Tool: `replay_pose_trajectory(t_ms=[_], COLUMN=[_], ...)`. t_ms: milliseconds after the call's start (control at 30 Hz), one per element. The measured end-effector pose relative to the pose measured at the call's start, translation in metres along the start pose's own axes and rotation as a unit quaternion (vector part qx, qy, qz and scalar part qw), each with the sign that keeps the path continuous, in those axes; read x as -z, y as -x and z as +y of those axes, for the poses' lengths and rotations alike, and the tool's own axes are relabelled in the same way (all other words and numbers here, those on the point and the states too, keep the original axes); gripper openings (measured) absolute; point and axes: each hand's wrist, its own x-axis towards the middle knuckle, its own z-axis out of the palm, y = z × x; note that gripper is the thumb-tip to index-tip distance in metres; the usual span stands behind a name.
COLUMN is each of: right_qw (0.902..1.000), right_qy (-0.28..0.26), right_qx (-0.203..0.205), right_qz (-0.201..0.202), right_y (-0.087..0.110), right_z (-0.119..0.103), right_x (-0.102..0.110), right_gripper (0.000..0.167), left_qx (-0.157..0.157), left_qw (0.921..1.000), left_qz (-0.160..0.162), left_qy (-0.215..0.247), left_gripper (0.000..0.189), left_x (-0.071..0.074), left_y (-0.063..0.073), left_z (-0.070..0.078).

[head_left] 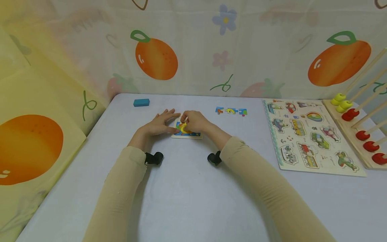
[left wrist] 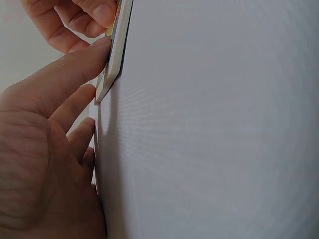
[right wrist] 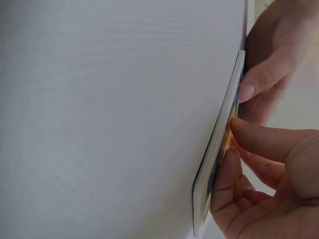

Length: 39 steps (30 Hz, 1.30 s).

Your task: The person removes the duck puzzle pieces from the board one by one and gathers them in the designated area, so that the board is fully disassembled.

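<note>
A small jigsaw puzzle board (head_left: 188, 135) with a pale rim lies on the table, its colourful picture showing a yellow crescent. My left hand (head_left: 158, 123) rests at its left side, fingers spread, thumb pressing on the board's edge. From the right, my right hand (head_left: 196, 121) reaches over the picture with bent fingers. In the right wrist view, the thumb (right wrist: 254, 137) and curled fingertips of that hand pinch at a yellow part of the puzzle, low against the board; the piece itself is mostly hidden.
Behind and right of the hands lie joined puzzle pieces (head_left: 231, 111). A blue block (head_left: 141, 102) sits at the back left. On the right are a wooden vehicle puzzle board (head_left: 302, 134) and a bead-and-peg frame (head_left: 347, 134). A fruit-print cloth (head_left: 193, 50) hangs behind the table.
</note>
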Motion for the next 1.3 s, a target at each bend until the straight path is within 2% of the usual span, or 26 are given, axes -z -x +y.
replay_pose_trajectory(t_ms=[367,833,1300], right_qw=[0.9997,0.9997,0.9992], right_qy=[0.023,0.021,0.027], right_qx=[0.010,0.010,0.028], right_qz=[-0.007,-0.005,0.005], right_y=[-0.0005,0.0010,0.0003], right_z=[0.0007,0.0007,0.0022], right_x=[-0.0015,-0.0005,-0.0005], right_gripper=[0.034,0.034,0.035], left_qx=[-0.004,-0.001,0.000], left_qw=[1.0000,1.0000,1.0000], left_qz=[-0.001,-0.001,0.000], left_qy=[-0.003,0.000,0.002], left_gripper=[0.078,0.077,0.077], left_x=[0.0001,0.0000,-0.0007], left_y=[0.0004,0.0006,-0.0006], left_z=[-0.0011,0.0002,-0.0012])
